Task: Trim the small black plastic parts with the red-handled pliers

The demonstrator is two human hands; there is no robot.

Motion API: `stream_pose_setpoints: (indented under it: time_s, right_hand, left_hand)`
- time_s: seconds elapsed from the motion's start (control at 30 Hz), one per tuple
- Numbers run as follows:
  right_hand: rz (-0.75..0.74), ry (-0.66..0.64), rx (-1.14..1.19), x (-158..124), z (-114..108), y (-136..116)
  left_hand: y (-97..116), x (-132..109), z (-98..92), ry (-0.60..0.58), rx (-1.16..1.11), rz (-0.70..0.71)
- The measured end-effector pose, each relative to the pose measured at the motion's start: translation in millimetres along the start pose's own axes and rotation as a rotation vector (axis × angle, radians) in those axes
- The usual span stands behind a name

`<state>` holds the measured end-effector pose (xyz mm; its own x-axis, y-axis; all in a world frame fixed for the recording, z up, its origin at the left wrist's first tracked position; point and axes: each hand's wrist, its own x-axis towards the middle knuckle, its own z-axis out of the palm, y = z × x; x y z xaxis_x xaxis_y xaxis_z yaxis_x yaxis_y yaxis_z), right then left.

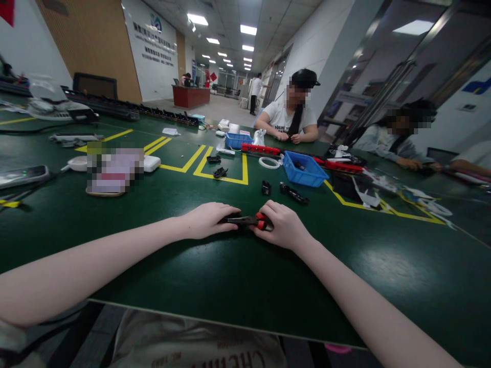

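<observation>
Both my hands rest on the green table (238,276) and grip one small black and red part (249,221) between them. My left hand (209,220) is closed on its black end. My right hand (280,225) is closed on the end with the red piece. Just beyond my hands lie loose black parts (293,194) and a small black block (266,187).
A blue bin (305,169) and a white ring (269,162) stand further back, with a second blue bin (238,140) and red and black strips (261,148). Two people sit at the far side, one (289,120) opposite, another (399,138) to the right. Yellow tape lines (215,168) mark the table. A white device (151,162) lies left.
</observation>
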<state>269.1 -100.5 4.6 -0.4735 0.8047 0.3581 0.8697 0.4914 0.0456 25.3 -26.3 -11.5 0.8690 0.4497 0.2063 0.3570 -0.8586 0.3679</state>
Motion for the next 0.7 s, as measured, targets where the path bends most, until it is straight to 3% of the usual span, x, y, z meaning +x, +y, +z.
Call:
stream_pose_setpoints:
  time_s: [0.33, 0.7]
  right_hand:
    - [-0.004, 0.077, -0.042, 0.6, -1.5, -1.1]
    - [0.071, 0.007, 0.112, -1.6, -5.6, -0.5]
  left_hand:
    - [0.8, 0.3, -4.6, -0.026, -0.058, -0.027]
    - [-0.8, -3.9, -2.4, 0.038, -0.069, 0.056]
